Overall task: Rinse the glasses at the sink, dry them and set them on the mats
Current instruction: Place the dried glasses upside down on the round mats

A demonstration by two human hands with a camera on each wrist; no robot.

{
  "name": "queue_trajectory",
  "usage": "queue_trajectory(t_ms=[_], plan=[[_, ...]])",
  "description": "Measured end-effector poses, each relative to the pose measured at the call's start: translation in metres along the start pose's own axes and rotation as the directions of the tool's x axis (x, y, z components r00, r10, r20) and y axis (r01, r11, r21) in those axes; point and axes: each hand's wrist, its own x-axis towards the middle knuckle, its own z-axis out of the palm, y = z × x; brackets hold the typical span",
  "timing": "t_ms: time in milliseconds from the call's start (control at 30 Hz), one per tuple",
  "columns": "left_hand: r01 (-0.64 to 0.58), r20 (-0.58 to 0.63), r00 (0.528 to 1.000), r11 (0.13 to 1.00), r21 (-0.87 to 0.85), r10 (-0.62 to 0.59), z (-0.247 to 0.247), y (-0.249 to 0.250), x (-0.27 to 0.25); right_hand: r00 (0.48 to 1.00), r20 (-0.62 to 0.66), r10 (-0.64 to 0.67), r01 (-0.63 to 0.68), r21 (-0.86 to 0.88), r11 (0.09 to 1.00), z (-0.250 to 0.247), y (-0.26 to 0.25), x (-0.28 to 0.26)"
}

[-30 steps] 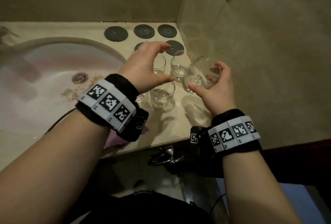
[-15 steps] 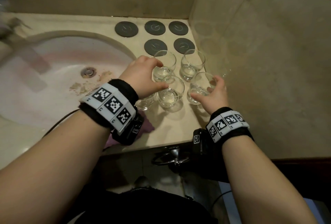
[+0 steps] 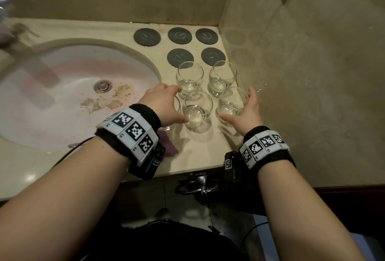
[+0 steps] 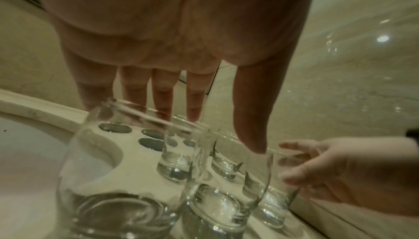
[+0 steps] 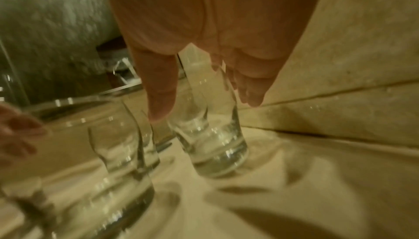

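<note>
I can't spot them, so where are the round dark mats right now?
In the head view, five dark mats lie at the counter's back right corner, beside the sink and just behind the clustered glasses.

Bathroom, oval sink, stone counter, tiled walls
</note>
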Motion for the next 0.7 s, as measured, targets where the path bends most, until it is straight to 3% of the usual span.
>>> queue_trajectory(t_ms=[367, 500, 700], plan=[[0.041, -0.014, 0.999, 0.969, 0.242, -0.039, 0.017, -0.003, 0.005, 0.989, -0.036, -0.145, 0.145, -0.021, 0.989, -0.025, -0.024, -0.015], [0.033, -0.002, 0.999, 0.976, 0.213, -0.034, 0.004, -0.007, 0.003, 0.971, -0.031, -0.239, 0.238, -0.027, 0.971, -0.028, -0.045, -0.023], [0.049, -0.117, 0.992, 0.998, 0.049, -0.043, -0.039, -0.021, -0.016, 0.927, 0.005, -0.375, 0.375, -0.006, 0.927, -0.022, -0.09, -0.037]])
